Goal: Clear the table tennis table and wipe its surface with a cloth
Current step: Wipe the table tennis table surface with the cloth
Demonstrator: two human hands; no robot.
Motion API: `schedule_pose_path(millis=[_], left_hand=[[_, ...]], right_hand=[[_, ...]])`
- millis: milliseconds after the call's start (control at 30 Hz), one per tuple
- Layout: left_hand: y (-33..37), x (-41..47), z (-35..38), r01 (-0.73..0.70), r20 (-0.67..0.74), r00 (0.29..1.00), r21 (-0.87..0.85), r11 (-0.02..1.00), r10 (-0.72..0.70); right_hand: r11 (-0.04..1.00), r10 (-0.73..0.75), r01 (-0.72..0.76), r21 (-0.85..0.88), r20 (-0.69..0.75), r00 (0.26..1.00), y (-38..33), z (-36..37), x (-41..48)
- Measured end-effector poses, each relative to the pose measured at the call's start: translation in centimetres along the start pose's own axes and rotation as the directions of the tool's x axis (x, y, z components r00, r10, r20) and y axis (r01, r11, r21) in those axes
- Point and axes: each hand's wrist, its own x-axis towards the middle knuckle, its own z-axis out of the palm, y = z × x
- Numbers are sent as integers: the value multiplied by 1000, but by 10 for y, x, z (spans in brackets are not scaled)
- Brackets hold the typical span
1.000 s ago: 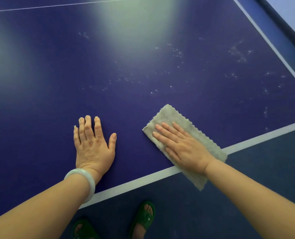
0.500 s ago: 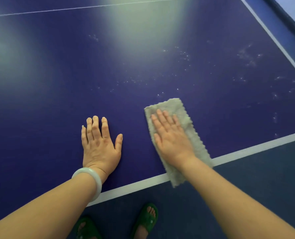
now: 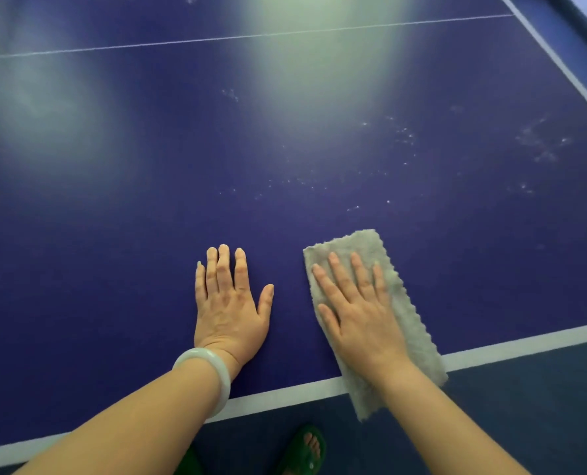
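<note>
Cloth [image 3: 417, 344], grey and folded, lies across the white edge line [image 3: 525, 347] of the blue desk [image 3: 114, 234], its near end hanging past the edge above a green sandal [image 3: 306, 450]. The right hand [image 3: 360, 320] presses on it with straight fingers [image 3: 357, 269]. Just beside it, the left hand [image 3: 230, 310], wearing a pale bracelet [image 3: 206, 378], rests flat on the desk, grasping nothing. Farther off, white specks [image 3: 405, 135] dot the surface before a thin line [image 3: 251, 37].

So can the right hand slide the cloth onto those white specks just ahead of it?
Probably yes. The right hand lies flat on the cloth, only bare blue tabletop separates it from the nearest specks, and the left hand rests aside.
</note>
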Motion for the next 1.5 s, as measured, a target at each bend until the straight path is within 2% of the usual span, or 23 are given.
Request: schedule_pose_path(millis=[100,167,267,333,433,500,600,667,700,733,800,900,967,1000,1033,1133,1233,1300,1400,1500], left_hand=[[0,0,-1,5,10,1000,8,1000,-5],[1,0,-2,5,15,1000,13,1000,-5],[1,0,-3,2,20,1000,17,1000,-3],[0,0,-2,-1,19,1000,17,1000,0],[-1,0,-1,0,12,1000,13,1000,0],[-1,0,-1,-2,2,1000,11,1000,2],[0,0,-2,-3,6,1000,3,1000,3],[0,0,-2,-3,18,1000,7,1000,3],[0,0,-3,1,21,1000,8,1000,-1],[0,0,-3,4,23,1000,9,1000,-5],[0,0,-3,1,24,1000,6,1000,-1],[-1,0,-2,-2,27,1000,9,1000,1],[0,0,-3,0,34,999,10,1000,0],[0,1,-4,-3,41,999,10,1000,2],[0,0,-4,-5,48,999,10,1000,4],[0,0,-6,-5,56,998,13,1000,4],[1,0,-8,-10,72,997,4,1000,9],[0,0,-8,-15,82,996,-2,1000,15],[-2,0,-7,-20,74,997,-19,1000,21],[-3,-1,-6,-32,69,997,-27,999,34]], right_hand=[[993,-116,116,-6,15,993,-10,-1,47],[997,-77,77,-4,23,997,10,-8,79],[986,162,-163,30,27,986,63,-14,97],[938,342,-341,55,3,940,90,-16,86],[871,491,-489,54,-45,870,67,-10,58],[913,406,-401,73,-67,911,20,-4,51],[992,105,-103,75,-18,994,-29,2,62],[999,-4,3,37,21,1000,-20,-4,81],[1000,-8,8,18,19,1000,-5,-6,89],[999,33,-33,12,4,999,14,-9,95],[971,239,-239,29,-26,971,59,-10,95],[838,544,-539,82,-54,838,91,-11,62],[768,639,-629,122,-68,767,65,-8,42],[774,630,-621,122,-69,773,44,-6,39],[811,583,-575,111,-67,810,21,-3,39],[947,317,-314,70,-44,947,-25,5,50],[988,147,-147,52,0,989,-7,5,47],[986,166,-166,36,0,986,20,3,33],[942,334,-334,37,-1,942,48,-1,25],[930,367,-367,18,-8,930,50,-2,30]])
